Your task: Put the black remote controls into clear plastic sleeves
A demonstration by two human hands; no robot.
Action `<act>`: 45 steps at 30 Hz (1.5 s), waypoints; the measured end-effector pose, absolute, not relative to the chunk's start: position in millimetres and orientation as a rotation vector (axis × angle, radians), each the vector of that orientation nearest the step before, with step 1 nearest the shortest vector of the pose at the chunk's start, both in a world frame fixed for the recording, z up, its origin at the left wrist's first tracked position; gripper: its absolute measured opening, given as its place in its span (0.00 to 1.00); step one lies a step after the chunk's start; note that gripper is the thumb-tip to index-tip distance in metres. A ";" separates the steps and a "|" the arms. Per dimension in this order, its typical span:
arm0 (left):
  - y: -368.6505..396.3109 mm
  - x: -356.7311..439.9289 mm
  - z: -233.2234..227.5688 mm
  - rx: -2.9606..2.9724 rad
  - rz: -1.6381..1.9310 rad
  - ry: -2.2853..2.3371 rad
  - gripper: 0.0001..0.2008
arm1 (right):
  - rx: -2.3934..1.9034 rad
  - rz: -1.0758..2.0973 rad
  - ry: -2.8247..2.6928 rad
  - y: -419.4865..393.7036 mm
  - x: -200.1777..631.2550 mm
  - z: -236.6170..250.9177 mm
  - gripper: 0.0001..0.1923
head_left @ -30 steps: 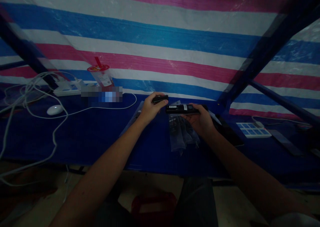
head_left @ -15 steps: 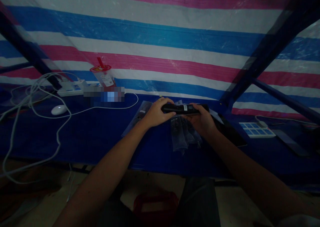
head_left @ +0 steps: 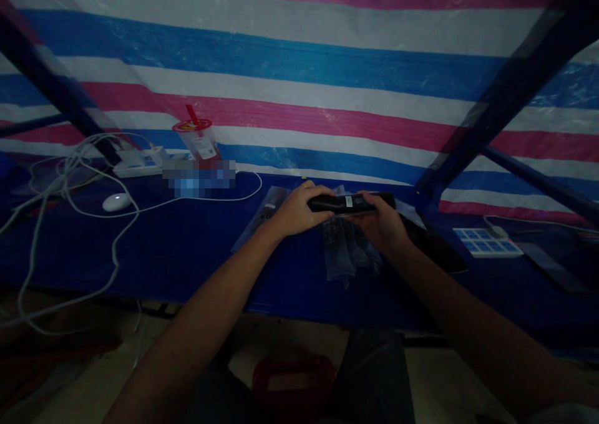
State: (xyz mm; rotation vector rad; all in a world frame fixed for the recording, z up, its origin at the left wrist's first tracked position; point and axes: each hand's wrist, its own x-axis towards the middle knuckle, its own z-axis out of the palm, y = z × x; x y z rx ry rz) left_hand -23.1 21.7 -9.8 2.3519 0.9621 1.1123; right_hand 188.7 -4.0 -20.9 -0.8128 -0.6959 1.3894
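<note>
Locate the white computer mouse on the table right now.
In the head view, the white mouse lies far left on the blue table, among white cables, below the power strip.

both forearms bare to the elbow, no sleeves showing; dark trousers cover the legs.

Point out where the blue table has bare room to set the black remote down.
Widest bare patch: the blue table between the white cable and the left hand. A narrower strip lies along the near edge below the clear bags. It is crowded under both hands, left and right, which grip the remote, and around the mouse and cup.
</note>
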 end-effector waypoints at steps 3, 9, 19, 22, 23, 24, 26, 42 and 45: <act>22.4 -20.6 -12.2 2.349 1.156 0.988 0.19 | -0.801 1.386 -0.722 -2.4 190.6 -21.5 0.04; 25.2 -14.7 -13.1 1.932 1.051 0.896 0.17 | -0.778 1.381 -0.756 -0.9 191.7 -23.8 0.07; 33.5 -24.2 -14.2 1.129 0.910 0.779 0.07 | -0.770 1.330 -0.816 -5.7 188.4 -19.4 0.10; 33.5 -23.4 -15.8 1.121 0.923 0.798 0.04 | -0.784 1.301 -0.831 -6.5 187.6 -18.8 0.10; 33.0 -22.6 -15.8 1.121 0.932 0.803 0.04 | -0.786 1.298 -0.835 -6.5 187.6 -18.9 0.10; 32.3 -21.8 -15.6 1.122 0.940 0.807 0.04 | -0.785 1.298 -0.836 -6.3 187.8 -19.1 0.10; 31.2 -20.4 -14.9 1.126 0.955 0.817 0.04 | -0.777 1.303 -0.832 -5.8 188.0 -19.8 0.10; 28.9 -20.1 -11.1 1.141 0.964 0.837 0.07 | -0.771 1.318 -0.805 -10.5 180.1 -17.4 0.11; 29.3 -22.5 -10.2 1.150 0.925 0.890 0.06 | -0.775 1.369 -0.792 -10.6 180.6 -17.6 0.14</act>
